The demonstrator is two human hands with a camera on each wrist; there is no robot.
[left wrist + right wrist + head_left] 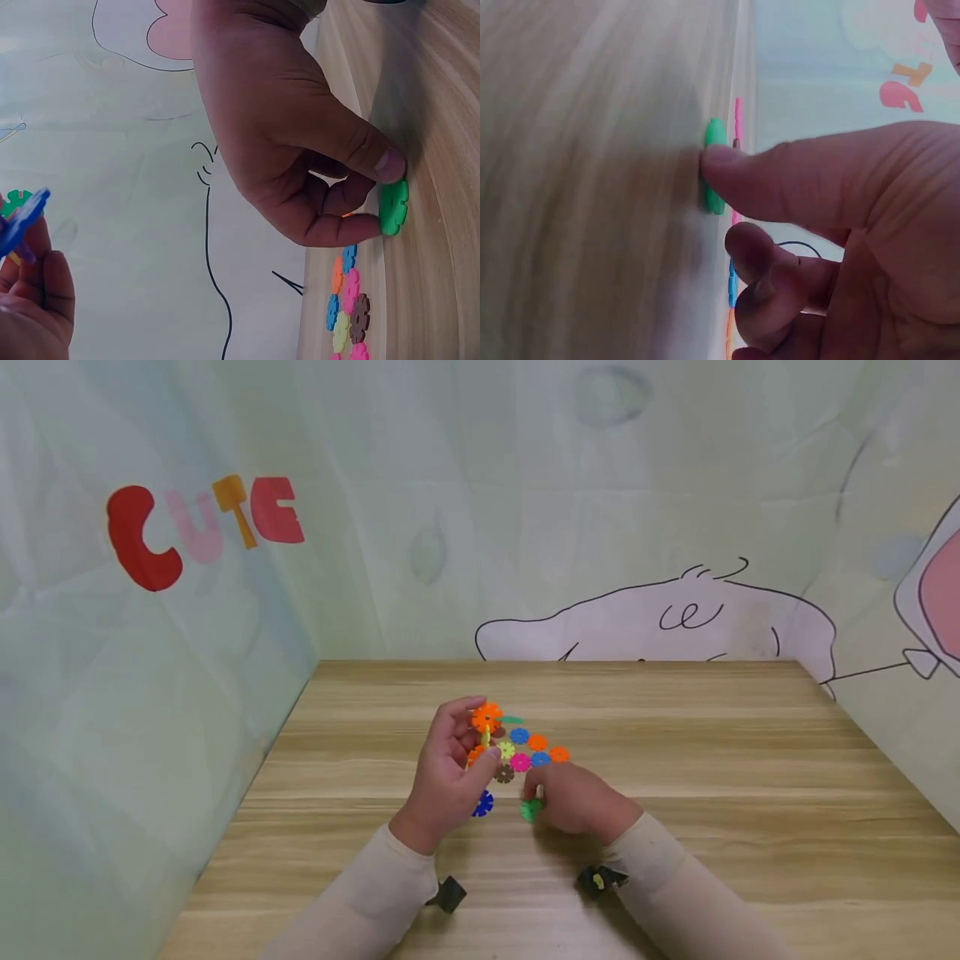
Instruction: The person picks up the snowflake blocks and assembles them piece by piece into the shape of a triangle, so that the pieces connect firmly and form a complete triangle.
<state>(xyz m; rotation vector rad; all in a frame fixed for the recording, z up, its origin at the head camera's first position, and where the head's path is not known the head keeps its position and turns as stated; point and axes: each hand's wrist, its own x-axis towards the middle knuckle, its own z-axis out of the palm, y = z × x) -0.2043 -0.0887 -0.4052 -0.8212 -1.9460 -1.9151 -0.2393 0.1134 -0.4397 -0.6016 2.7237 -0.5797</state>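
Observation:
My left hand (448, 777) is raised over the table and holds a cluster of joined plastic snowflake discs. An orange disc (487, 717) tops the cluster, and a dark blue disc (483, 803) shows below the hand. In the left wrist view, a blue disc (24, 223) stands out from those fingers; part of the cluster is hidden behind them. My right hand (579, 799) is low at the tabletop, its thumb and a finger at opposite edges of a green snowflake disc (393, 210). The right wrist view shows the thumb against this green disc (715, 201), seen edge-on.
Several loose discs lie just beyond the hands on the wooden table (712, 735), among them a pink disc (521, 762), a brown disc (504, 774) and an orange disc (559, 754). A printed cloth backdrop (375, 568) rises behind the table.

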